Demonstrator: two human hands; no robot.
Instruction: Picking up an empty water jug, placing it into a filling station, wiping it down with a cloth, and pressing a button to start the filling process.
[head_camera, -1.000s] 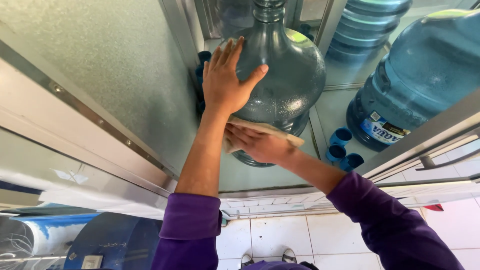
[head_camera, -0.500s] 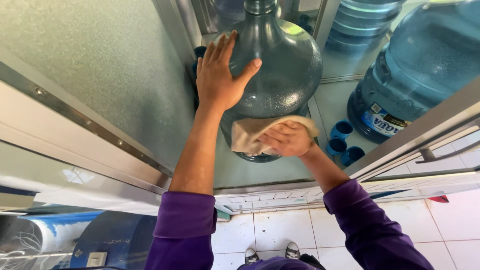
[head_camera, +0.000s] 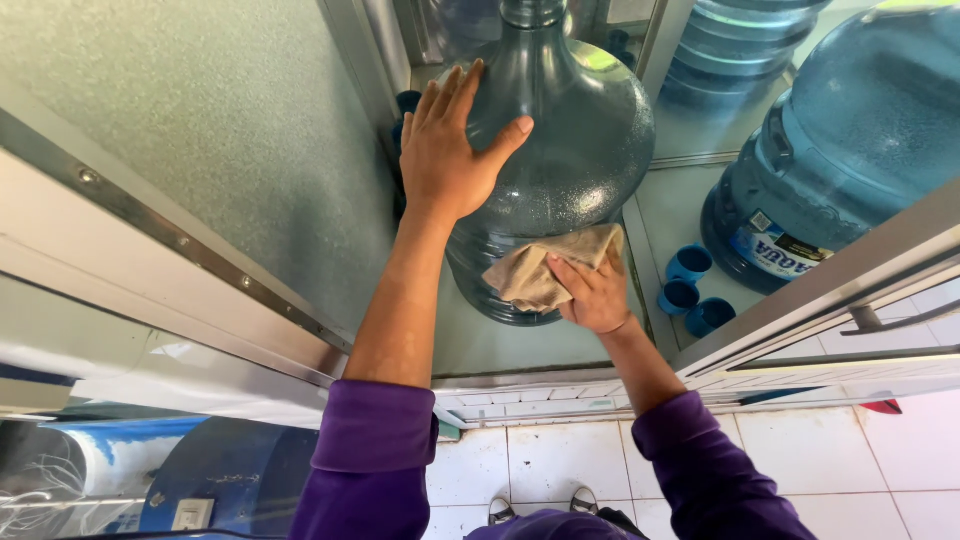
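Two hands are on one big water bottle (head_camera: 570, 150), a clear bluish jug that stands upright on the steel counter (head_camera: 500, 345), near its front edge. The left hand (head_camera: 450, 155) lies flat on the upper left side of the jug, fingers spread and thumb pointing to the right; it grips nothing, only rests against the plastic. The right hand (head_camera: 595, 295) is lower, at the jug's bottom part, w/ fingers closed on a beige cloth (head_camera: 545, 270) that is pressed to the jug wall. The hands are apart, one above the other. Both arms have purple sleeves pushed up.

To the right, behind a metal frame bar (head_camera: 840, 275), a second blue jug (head_camera: 840, 150) leans w/ a label near its base. Three small blue caps (head_camera: 690, 290) lie on the counter between the 2 jugs, close together. One more stack of blue jugs (head_camera: 750, 40) is further back. A frosted panel (head_camera: 220, 140) fills the left side. Below is white tile floor (head_camera: 560, 460) and the person's shoes; a blue container (head_camera: 230, 475) sits at bottom left.
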